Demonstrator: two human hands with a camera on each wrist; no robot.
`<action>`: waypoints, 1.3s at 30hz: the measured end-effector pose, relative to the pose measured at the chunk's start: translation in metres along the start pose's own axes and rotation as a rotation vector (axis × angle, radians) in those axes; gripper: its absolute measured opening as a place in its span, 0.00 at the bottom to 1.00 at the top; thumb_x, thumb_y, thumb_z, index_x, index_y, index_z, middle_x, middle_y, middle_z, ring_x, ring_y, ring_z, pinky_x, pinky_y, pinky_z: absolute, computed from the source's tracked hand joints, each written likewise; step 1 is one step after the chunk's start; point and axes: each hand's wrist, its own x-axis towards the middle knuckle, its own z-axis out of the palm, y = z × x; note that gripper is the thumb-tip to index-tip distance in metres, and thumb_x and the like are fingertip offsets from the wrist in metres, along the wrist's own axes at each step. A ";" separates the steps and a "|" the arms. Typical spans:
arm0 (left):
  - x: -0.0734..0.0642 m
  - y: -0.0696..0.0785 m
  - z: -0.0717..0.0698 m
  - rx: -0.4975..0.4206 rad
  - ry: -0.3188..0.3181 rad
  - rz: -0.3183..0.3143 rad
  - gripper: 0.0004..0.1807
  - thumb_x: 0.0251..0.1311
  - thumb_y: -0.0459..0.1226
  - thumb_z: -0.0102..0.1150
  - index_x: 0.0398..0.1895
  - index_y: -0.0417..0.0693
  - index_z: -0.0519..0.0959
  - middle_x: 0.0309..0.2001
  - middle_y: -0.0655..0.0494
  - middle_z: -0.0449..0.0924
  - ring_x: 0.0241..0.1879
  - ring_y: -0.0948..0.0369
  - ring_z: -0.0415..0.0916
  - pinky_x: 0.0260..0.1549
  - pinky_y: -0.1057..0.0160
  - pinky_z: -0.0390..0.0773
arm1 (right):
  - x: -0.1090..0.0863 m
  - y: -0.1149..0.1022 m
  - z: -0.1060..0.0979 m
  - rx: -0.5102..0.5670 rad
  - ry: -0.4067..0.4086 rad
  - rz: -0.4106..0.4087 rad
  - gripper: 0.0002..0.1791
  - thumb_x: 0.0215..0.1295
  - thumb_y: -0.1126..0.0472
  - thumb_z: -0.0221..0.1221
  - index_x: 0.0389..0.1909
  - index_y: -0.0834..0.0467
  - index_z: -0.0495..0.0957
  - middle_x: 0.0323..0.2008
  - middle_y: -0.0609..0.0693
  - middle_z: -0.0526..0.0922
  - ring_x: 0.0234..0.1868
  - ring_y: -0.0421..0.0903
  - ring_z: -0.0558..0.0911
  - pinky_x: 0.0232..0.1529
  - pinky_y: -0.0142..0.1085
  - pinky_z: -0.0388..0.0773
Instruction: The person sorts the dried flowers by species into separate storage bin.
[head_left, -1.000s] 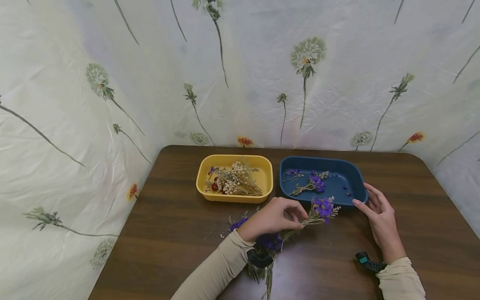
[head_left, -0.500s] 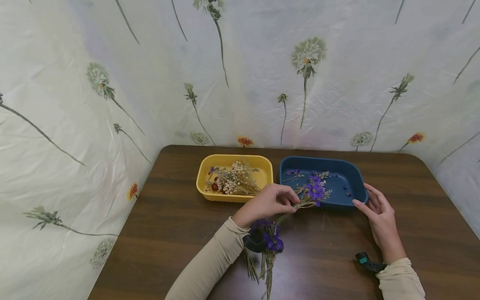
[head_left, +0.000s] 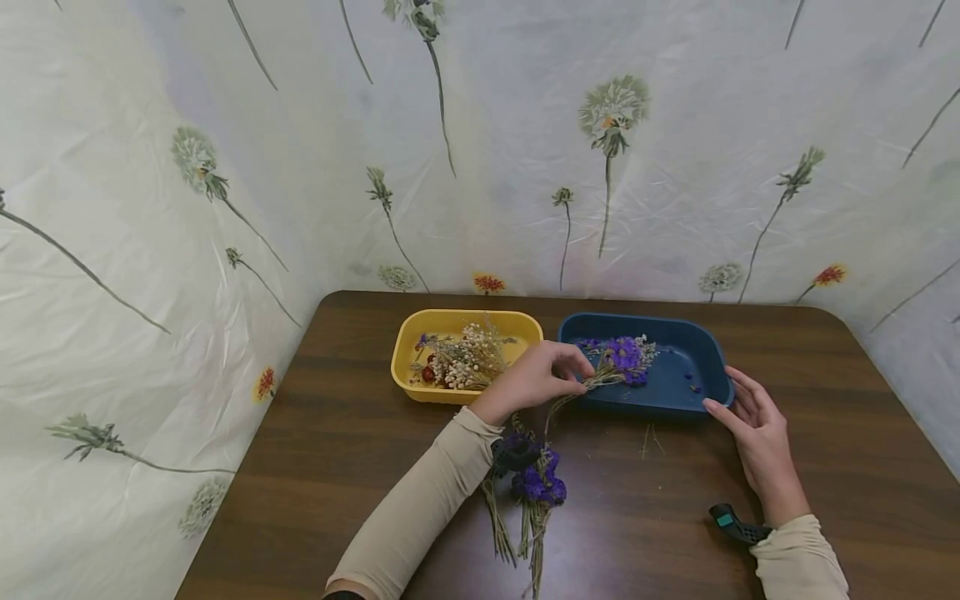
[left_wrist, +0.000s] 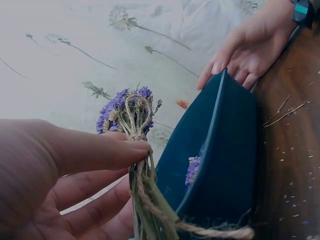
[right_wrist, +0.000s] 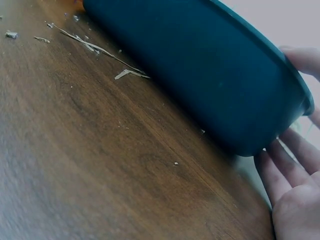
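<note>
My left hand pinches a small bunch of dried purple flowers by its stems, low over the near left side of the blue tray. In the left wrist view, thumb and fingers close on the stems just below the blooms, where twine binds the bunch and trails off its end. My right hand grips the tray's near right corner; the right wrist view has the thumb at the rim and fingers around the corner below. Flowers inside the tray are partly hidden behind the held bunch.
Left of the blue tray stands a yellow tray with dried white and red flowers. More purple bunches lie on the table under my left forearm. Stem bits lie before the blue tray. A patterned curtain hangs behind.
My left hand has moved the bunch from in front of the blue tray back and slightly left, over its near rim. My right hand has stayed at the corner.
</note>
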 end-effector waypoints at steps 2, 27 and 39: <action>0.005 0.000 -0.002 0.024 0.007 -0.004 0.08 0.64 0.32 0.69 0.46 0.45 0.86 0.43 0.49 0.89 0.36 0.67 0.81 0.37 0.75 0.79 | 0.000 0.000 0.000 0.003 -0.001 0.001 0.37 0.71 0.73 0.60 0.78 0.57 0.62 0.70 0.47 0.71 0.67 0.32 0.72 0.56 0.14 0.74; 0.064 0.007 0.008 0.168 0.070 -0.021 0.07 0.66 0.31 0.67 0.45 0.48 0.86 0.43 0.56 0.88 0.37 0.69 0.80 0.36 0.79 0.76 | 0.002 0.001 -0.001 -0.014 0.010 0.010 0.37 0.71 0.72 0.61 0.78 0.56 0.62 0.70 0.46 0.72 0.66 0.30 0.73 0.55 0.14 0.74; 0.084 -0.003 0.026 0.274 0.047 -0.098 0.07 0.67 0.31 0.67 0.42 0.53 0.84 0.43 0.61 0.86 0.40 0.69 0.80 0.38 0.77 0.76 | 0.001 0.000 0.000 -0.014 0.014 0.019 0.37 0.71 0.71 0.61 0.78 0.55 0.62 0.73 0.47 0.70 0.67 0.32 0.72 0.55 0.14 0.74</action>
